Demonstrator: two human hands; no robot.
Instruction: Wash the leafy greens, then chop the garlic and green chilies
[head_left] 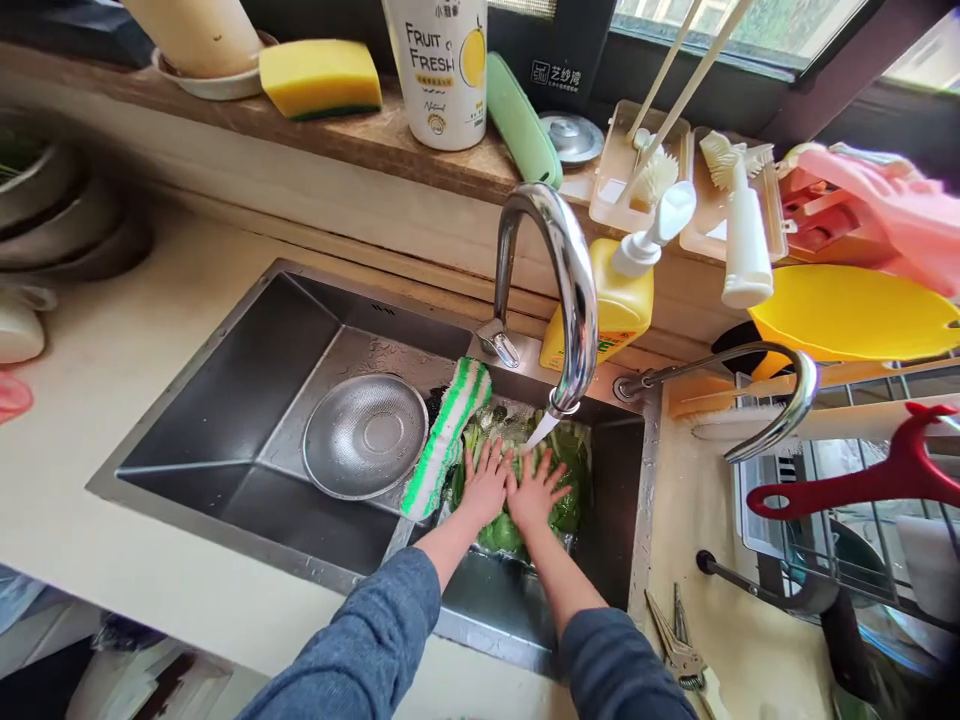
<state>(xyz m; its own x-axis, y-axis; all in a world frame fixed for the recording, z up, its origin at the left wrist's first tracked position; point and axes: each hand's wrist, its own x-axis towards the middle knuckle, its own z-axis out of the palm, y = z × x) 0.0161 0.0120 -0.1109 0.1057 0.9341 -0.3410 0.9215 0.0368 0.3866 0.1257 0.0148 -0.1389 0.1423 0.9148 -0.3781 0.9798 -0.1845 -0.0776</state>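
Leafy greens (571,478) lie in water in the right basin of the steel sink (525,610). Both of my hands press down on them with fingers spread. My left hand (486,488) rests on the left part of the leaves, and my right hand (535,492) is close beside it, thumbs nearly touching. Neither hand grips anything. Water runs from the curved chrome faucet (559,240) just above my fingers. Over the divider, left of my left hand, drapes a green-and-white striped cloth (448,440).
A metal strainer (366,437) sits in the left basin. Behind the faucet stands a yellow pump bottle (615,290). To the right are a second small faucet (806,395), a dish rack, a red peeler (862,480) and scissors (679,650). A yellow sponge (321,78) lies on the ledge.
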